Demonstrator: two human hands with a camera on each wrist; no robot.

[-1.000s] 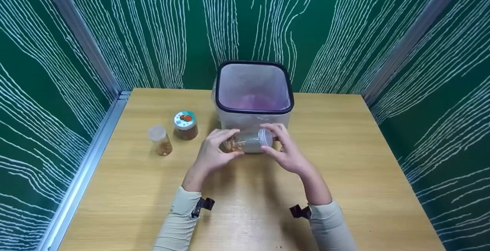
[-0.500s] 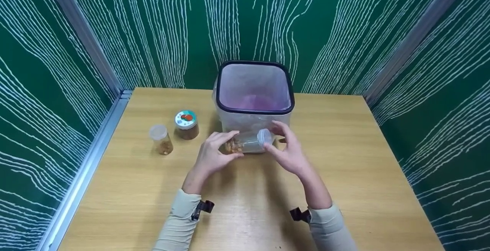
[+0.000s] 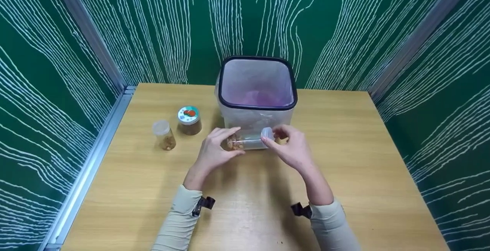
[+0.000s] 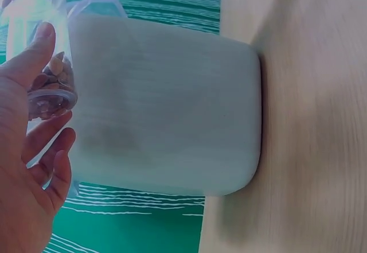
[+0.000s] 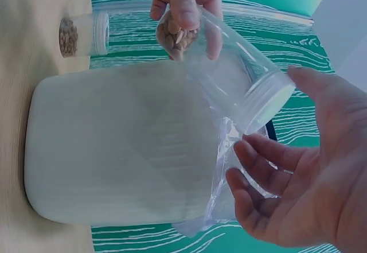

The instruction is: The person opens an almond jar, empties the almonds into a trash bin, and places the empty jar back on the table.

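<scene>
The person's left hand (image 3: 214, 149) grips the base end of a clear jar (image 3: 250, 140), while at the other end the right hand (image 3: 294, 147) pinches the lid (image 3: 267, 132) by its edge. The jar is on its side in mid-air, just in front of the lined bin (image 3: 257, 108). Were the lid to pop off suddenly with that end dipping, the brown pieces (image 3: 234, 142) could, I'd judge, spill onto the table (image 3: 249, 220); too light a left grip might let the smooth wall twist or slip.
</scene>
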